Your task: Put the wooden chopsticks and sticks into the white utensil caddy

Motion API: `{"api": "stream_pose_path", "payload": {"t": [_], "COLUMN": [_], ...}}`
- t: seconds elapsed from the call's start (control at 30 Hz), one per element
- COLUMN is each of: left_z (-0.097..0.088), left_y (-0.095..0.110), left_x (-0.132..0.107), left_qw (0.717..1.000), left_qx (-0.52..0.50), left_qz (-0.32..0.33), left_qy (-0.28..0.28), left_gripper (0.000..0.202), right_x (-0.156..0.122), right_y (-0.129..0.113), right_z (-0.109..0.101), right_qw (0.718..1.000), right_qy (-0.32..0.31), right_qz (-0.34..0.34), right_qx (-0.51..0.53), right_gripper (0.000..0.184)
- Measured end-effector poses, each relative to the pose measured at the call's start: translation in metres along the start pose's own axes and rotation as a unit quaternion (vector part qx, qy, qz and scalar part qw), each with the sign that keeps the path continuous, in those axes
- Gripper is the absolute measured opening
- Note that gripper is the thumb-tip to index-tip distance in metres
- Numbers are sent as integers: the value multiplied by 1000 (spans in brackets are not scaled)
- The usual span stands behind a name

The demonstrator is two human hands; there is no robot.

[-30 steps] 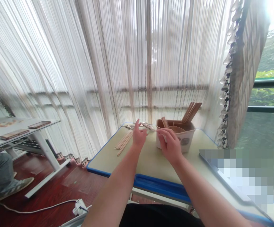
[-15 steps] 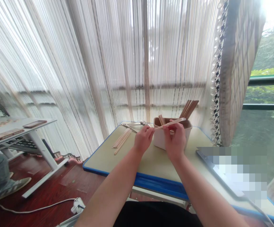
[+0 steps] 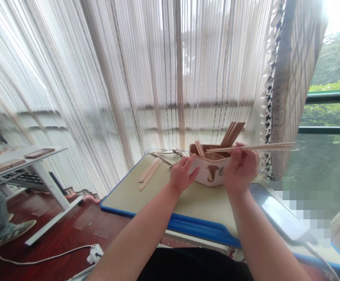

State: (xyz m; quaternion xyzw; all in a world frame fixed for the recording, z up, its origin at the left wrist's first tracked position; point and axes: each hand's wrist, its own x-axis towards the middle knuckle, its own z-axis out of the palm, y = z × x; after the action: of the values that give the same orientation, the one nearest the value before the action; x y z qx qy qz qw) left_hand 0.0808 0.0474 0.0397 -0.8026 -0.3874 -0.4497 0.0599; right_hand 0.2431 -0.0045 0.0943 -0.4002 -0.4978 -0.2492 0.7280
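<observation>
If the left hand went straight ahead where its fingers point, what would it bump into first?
The left hand would probably meet the white container first; whether they touch now isn't clear.

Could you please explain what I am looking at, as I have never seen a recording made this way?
There is no machine: a person works with two bare hands, seen from a head-worn camera looking forward and down. The right hand holds thin pale sticks, roughly level. The left hand is beside a pale box; whether it touches is hard to tell. Darker sticks lean inside the box. On the blue-edged table, loose sticks lie to the left and a flat device to the right.
</observation>
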Motion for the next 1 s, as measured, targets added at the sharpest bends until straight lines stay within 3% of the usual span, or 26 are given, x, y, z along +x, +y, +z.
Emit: {"api": "stream_pose_path", "payload": {"t": [0.07,0.13,0.33,0.6,0.8,1.0], "left_z": [-1,-1,0,2,2,1], "left_y": [1,3,4,3,3,3], "left_x": [2,4,7,8,8,9], "left_qw": [1000,999,991,989,990,989], "left_qx": [12,28,89,75,60,49], "left_qz": [14,37,83,111,114,125], "left_qy": [10,23,55,62,61,65], "left_gripper": [51,49,37,41,42,41], "right_x": [5,7,0,-6,-6,-9], "right_y": [7,13,23,17,12,11], "right_z": [-2,1,19,21,21,22], "right_qw": [999,998,983,926,927,946], "right_qy": [37,26,-155,-310,-306,-275], "right_qz": [19,35,46,86,95,88], "right_qx": [-19,-34,-84,-197,-193,-150], "right_gripper": [17,19,30,26,26,23]}}
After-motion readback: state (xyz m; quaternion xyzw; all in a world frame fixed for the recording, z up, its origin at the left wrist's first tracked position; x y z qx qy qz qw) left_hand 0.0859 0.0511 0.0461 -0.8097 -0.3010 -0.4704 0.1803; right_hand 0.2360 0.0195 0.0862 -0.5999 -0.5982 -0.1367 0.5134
